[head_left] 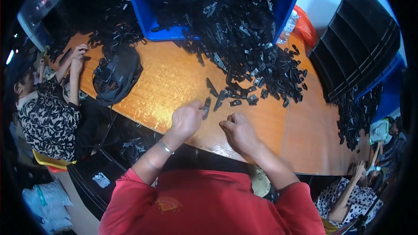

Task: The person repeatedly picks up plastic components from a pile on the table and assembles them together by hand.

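Note:
My left hand (187, 119) is closed in a pinch on a narrow black plastic clip (207, 107), held upright just above the wooden table. To its right, my right hand (240, 132) has its thumb and fingers pressed together; whatever is between them, if anything, is too small to make out. Just beyond both hands lie loose black clip pieces (220, 100), some long and narrow, others short and square with a bright metal part. They run into a large heap of black clip parts (278, 72) farther back.
A big blue bin (138, 6) lies tipped at the back, parts spilling out. A black backpack (117, 76) sits left, near a seated co-worker (50, 117). Stacked black trays (359, 39) stand right, above another parts pile (359, 115). Another person (348, 200) is at lower right.

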Available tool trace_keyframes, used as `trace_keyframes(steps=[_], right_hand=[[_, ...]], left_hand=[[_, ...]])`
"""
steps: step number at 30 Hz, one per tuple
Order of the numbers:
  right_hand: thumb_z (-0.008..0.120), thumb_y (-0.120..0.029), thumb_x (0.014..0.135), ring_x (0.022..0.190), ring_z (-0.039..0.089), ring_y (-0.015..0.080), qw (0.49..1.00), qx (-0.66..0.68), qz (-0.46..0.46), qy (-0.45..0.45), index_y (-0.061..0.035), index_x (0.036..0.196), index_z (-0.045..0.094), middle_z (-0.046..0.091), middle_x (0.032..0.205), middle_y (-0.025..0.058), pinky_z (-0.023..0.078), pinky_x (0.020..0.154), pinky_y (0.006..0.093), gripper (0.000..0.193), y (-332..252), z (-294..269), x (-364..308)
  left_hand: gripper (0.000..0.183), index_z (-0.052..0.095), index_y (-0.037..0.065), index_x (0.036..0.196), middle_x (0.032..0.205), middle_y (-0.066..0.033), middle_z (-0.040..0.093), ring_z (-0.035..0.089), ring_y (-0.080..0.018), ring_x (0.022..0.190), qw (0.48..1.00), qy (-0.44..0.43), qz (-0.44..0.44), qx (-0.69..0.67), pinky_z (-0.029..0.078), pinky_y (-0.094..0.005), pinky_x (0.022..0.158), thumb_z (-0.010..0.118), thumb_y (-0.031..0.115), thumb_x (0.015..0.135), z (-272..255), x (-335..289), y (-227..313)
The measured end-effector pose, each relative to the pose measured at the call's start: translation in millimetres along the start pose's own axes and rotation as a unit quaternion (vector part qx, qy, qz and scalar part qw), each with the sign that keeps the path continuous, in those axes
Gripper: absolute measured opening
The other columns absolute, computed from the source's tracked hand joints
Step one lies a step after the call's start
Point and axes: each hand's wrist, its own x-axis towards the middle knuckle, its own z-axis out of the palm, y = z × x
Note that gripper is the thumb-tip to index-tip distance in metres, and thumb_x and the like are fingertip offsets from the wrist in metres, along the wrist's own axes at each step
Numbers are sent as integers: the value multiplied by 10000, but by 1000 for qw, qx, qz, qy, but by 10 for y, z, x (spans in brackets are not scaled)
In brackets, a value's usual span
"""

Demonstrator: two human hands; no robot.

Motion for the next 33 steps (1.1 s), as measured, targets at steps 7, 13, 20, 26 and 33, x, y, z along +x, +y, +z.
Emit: trace_keyframes(steps=[7,13,20,26,33], right_hand=[[658,-81,1025,891,737,465,998,23,-1,-56,-31,1165,706,697,951,236,595,775,554,156,-26,-174,-18],[662,-78,1012,853,739,475,995,-20,38,-92,-12,1040,656,698,935,251,593,757,567,72,170,-45,-84],[731,-110,998,869,740,439,998,17,50,-40,-27,1080,688,708,1002,212,588,753,529,124,76,-166,56],[857,-109,923,916,739,397,994,88,43,52,-51,1109,788,714,1034,147,594,759,480,207,7,143,54],[867,-92,901,938,746,385,994,109,26,16,-60,1117,819,712,1054,140,605,777,465,223,140,118,88]], left_hand=[[257,772,102,1158,1182,-140,642,642,-388,1136,956,63,271,97,570,-484,974,704,55,915,-105,160,-54],[156,748,70,1038,1113,-141,662,636,-386,1107,977,-37,209,37,554,-467,979,810,122,904,-35,84,-133],[257,780,39,1028,1027,-150,702,675,-398,1022,981,46,173,-75,561,-485,901,908,71,807,190,-106,-306],[222,790,35,977,968,-140,705,683,-380,974,976,59,186,-97,560,-472,881,912,80,797,269,-193,-226],[222,781,36,959,949,-130,698,687,-369,937,974,88,188,-94,565,-454,817,916,95,793,339,-230,-220]])
